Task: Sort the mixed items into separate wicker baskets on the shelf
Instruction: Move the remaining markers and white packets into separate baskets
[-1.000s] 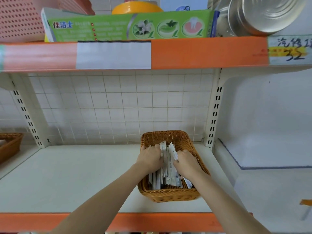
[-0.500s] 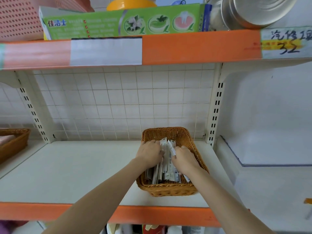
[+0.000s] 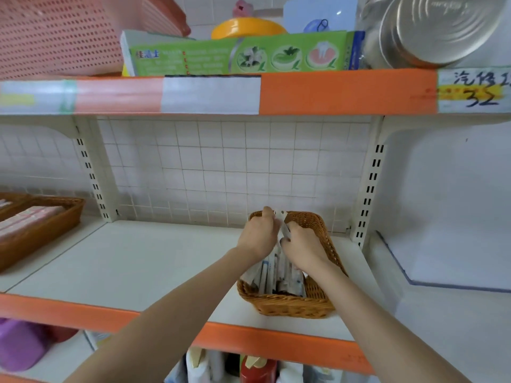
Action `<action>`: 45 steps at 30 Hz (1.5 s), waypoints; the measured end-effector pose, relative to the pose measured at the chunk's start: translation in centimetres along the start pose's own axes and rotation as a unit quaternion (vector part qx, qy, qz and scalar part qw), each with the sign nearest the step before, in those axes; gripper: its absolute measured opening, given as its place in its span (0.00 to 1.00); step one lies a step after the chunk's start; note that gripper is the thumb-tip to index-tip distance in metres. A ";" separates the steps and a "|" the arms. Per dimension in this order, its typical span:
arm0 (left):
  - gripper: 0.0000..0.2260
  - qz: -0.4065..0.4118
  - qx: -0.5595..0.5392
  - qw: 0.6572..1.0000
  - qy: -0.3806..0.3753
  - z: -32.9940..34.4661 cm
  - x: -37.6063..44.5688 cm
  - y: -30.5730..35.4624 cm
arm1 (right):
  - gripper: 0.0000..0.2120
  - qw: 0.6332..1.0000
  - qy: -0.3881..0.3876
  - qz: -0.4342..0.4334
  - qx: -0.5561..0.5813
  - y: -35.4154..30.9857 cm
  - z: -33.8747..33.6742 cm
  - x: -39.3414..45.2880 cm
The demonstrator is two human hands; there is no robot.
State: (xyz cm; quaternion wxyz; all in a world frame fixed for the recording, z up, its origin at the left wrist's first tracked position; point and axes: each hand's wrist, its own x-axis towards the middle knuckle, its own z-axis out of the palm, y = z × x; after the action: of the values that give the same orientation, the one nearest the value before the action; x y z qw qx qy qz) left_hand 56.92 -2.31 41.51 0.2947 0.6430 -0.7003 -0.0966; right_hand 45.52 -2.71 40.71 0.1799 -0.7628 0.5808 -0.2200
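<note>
**Both hands in the sachet basket, lower middle of the frame**

The left hand (image 3: pixel 258 236) and the right hand (image 3: pixel 302 246) are both down in the small wicker basket (image 3: pixel 293 306) sitting on the white shelf (image 3: pixel 132 266), just right of centre in the lower half of the picture. Both have their fingers curled around the bunch of slim white packets (image 3: pixel 272 277) standing upright in the basket, the left pinching the top ends near the far rim, the right gripping them from the other side. The hands are nearly touching each other, with a packet tip poking up between them. The print on the packets is too blurry to read.

The basket is close to the shelf's orange front edge and near the slotted upright on the right. Way over at the left edge of the frame there's a second wicker basket (image 3: pixel 41 230) with pale pinkish flat items lying in it, well apart from the first one.

Up top, the upper shelf holds a pink perforated plastic basket (image 3: pixel 55 37) in the upper left, a long green box (image 3: pixel 237 55) with flower and tooth pictures in the middle, a yellow lid-like thing behind it, and a shiny metal pot (image 3: pixel 439 26) in the upper right. A handwritten label (image 3: pixel 478 91) with "32" sits on the orange strip at the right edge. Bottles peek out from the shelf below, bottom centre.
</note>
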 end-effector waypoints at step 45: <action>0.15 -0.254 0.129 0.956 0.064 -36.5 -13.8 -48.9 | 0.15 0.972 -0.078 -0.216 -0.048 -48.9 30.1 6.2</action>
State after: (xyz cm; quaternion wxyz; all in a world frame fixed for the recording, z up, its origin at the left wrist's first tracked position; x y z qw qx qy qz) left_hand 117.72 12.21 41.88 0.2186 0.8372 -0.5001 -0.0358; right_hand 102.81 4.65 42.17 0.1358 -0.8928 0.3963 -0.1655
